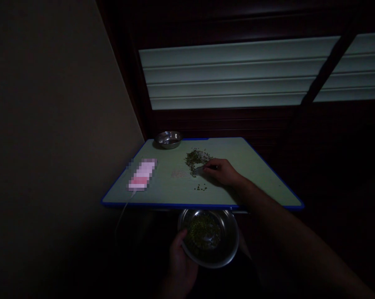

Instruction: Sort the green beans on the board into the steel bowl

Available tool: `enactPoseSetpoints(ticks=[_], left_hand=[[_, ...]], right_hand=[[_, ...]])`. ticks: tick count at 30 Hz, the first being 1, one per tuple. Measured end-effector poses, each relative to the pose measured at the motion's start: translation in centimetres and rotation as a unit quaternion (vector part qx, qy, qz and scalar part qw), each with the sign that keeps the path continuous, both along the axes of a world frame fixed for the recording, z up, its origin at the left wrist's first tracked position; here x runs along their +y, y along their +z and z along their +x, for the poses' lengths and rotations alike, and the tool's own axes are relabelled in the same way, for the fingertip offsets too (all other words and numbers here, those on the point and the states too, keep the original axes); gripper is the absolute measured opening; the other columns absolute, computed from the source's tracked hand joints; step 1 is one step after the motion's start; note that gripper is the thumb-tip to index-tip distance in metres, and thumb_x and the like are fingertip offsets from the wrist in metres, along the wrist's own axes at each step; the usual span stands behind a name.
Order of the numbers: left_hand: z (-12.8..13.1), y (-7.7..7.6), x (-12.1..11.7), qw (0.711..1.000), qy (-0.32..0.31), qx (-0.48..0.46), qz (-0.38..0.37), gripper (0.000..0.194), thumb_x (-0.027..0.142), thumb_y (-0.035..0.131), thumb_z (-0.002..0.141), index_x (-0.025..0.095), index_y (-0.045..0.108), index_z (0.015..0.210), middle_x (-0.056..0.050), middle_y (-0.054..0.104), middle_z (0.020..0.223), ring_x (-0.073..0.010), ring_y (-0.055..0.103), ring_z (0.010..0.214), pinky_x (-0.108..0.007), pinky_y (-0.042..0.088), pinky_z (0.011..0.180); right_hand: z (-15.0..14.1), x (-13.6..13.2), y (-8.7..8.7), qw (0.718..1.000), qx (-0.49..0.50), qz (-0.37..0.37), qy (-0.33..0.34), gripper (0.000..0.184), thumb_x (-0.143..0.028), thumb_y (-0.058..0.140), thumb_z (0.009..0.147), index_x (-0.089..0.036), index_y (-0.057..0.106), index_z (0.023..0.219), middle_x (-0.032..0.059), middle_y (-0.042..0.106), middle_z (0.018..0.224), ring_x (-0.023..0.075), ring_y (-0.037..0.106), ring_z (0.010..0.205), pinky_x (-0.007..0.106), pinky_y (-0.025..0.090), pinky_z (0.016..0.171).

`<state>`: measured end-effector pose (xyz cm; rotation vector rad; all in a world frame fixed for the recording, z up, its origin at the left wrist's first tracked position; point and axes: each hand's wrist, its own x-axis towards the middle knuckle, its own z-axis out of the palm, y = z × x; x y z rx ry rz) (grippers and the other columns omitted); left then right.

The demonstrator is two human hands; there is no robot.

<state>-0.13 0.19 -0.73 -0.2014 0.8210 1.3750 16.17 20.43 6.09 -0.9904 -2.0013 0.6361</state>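
My left hand (181, 259) grips the left rim of a metal bowl (232, 245), thumb over the edge. Small green beans or seeds (204, 230) cover much of its bottom. The bowl is just below the front edge of the table (252, 153). Above the tabletop, my right hand (220, 170) pinches a small, flat, greyish piece (199, 170) whose kind I cannot make out. Its tip meets the near side of a loose heap of dark green seeds (196, 158). A few stray seeds (201, 187) lie closer to the front edge.
At the table's back left stands a second metal bowl (168, 141). A lit, blurred phone (143, 174) lies on the left, its cable (121, 216) hanging over the front edge. Left of the heap is a faint pale patch (178, 173). Walls (65, 104) close in left and behind.
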Motion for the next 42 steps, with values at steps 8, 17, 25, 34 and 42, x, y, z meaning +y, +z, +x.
enactPoseSetpoints(ticks=[8,17,25,34,42], left_hand=[[-0.05,-0.17,-0.14,1.0,-0.008,0.003,-0.006,0.023,0.021,0.055,0.084,0.015,0.077,0.079,-0.011,0.079,0.081,-0.026,0.073,0.084,-0.045,0.049,0.095],[0.02,-0.01,-0.12,1.0,0.0,0.009,-0.012,0.021,0.02,0.056,0.083,0.015,0.076,0.081,-0.01,0.079,0.082,-0.0246,0.073,0.08,-0.044,0.05,0.094],[-0.06,-0.45,0.01,1.0,-0.009,0.012,0.004,0.022,0.022,0.055,0.083,0.017,0.076,0.083,-0.008,0.079,0.081,-0.0247,0.073,0.084,-0.043,0.05,0.094],[-0.1,-0.35,-0.14,1.0,-0.014,0.017,0.01,0.021,0.022,0.056,0.082,0.016,0.076,0.081,-0.009,0.079,0.083,-0.0255,0.073,0.084,-0.044,0.05,0.094],[-0.11,0.05,-0.09,1.0,-0.012,0.013,0.004,0.022,0.021,0.055,0.083,0.016,0.076,0.081,-0.009,0.079,0.081,-0.0254,0.073,0.083,-0.044,0.05,0.094]], right_hand=[[-0.04,-0.03,0.07,1.0,-0.011,-0.001,0.01,0.018,-0.034,0.066,0.078,-0.017,0.074,0.079,0.0048,0.072,0.078,0.0165,0.061,0.072,0.028,0.045,0.068],[0.31,-0.23,0.34,0.999,0.001,-0.03,0.018,0.02,-0.036,0.066,0.076,-0.017,0.072,0.075,0.0048,0.069,0.074,0.0175,0.06,0.071,0.03,0.045,0.067],[0.33,-0.17,0.26,1.0,-0.002,-0.005,0.004,0.019,-0.032,0.063,0.078,-0.016,0.073,0.078,0.0059,0.07,0.077,0.0177,0.061,0.072,0.031,0.045,0.069],[0.05,0.0,0.06,0.999,-0.021,0.023,0.017,0.015,-0.029,0.064,0.079,-0.018,0.074,0.079,0.006,0.072,0.081,0.017,0.062,0.074,0.03,0.046,0.071],[0.08,-0.16,0.18,1.0,-0.014,0.009,0.024,0.016,-0.031,0.066,0.079,-0.017,0.073,0.078,0.0053,0.071,0.077,0.0169,0.061,0.072,0.029,0.046,0.069]])
